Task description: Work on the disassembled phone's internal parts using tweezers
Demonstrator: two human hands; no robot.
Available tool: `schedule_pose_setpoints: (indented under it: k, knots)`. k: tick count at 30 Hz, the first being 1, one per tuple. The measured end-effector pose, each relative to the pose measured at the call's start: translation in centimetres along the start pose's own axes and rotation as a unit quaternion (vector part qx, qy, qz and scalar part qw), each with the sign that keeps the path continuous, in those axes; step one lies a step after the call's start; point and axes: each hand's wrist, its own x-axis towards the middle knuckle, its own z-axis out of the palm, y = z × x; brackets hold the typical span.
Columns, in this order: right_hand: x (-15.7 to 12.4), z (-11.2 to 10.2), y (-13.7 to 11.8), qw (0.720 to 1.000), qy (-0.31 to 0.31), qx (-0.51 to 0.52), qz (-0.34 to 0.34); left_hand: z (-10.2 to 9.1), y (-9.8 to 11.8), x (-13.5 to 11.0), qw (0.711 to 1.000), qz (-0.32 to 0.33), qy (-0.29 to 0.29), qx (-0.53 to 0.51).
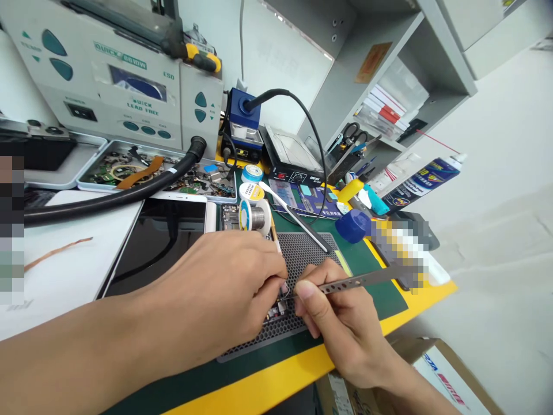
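My right hand (pixel 345 323) grips a pair of metal tweezers (pixel 360 280) with a row of holes along the arm; the tips point left. Close by, my left hand (pixel 235 276) is closed in a pinch over an opened phone (pixel 277 312), and whatever sits between its fingertips is too small to make out. My left hand hides most of the phone. A grey honeycomb-patterned pad (pixel 298 245) lies under the phone, on a green mat (pixel 391 297). A solder spool (pixel 256 217) stands just beyond my left hand.
A hot-air station (pixel 129 86) stands at the back left, its black hose (pixel 129 202) crossing over a parts tray (pixel 93 183). A large dark-screened device (pixel 159 245) lies left. Rightward are a white-handled brush (pixel 298 219), blue cap (pixel 353 225) and spray can (pixel 425 181).
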Motion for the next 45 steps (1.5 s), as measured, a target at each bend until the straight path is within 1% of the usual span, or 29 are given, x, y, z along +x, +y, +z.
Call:
schedule_pose_setpoints:
  k: [4,13,23,37,45]
  knots:
    - [-0.03,0.02,0.1,1.0,0.014,0.012,-0.002,-0.05,-0.06,-0.11,1.0,0.005,-0.006,-0.006]
    - [0.34,0.22,-0.05,1.0,0.008,-0.002,-0.002,-0.12,-0.03,0.06,1.0,-0.003,-0.015,-0.003]
    - [0.42,0.11,-0.17,1.0,0.006,-0.014,0.006,-0.02,-0.06,0.03,1.0,0.002,-0.001,0.001]
    - [0.31,0.12,-0.33,1.0,-0.005,-0.009,0.003,-0.07,0.01,0.01,1.0,0.002,-0.009,-0.003]
    - [-0.04,-0.05,0.1,1.0,0.007,0.011,0.022,-0.01,-0.11,0.02,1.0,0.003,-0.001,-0.003]
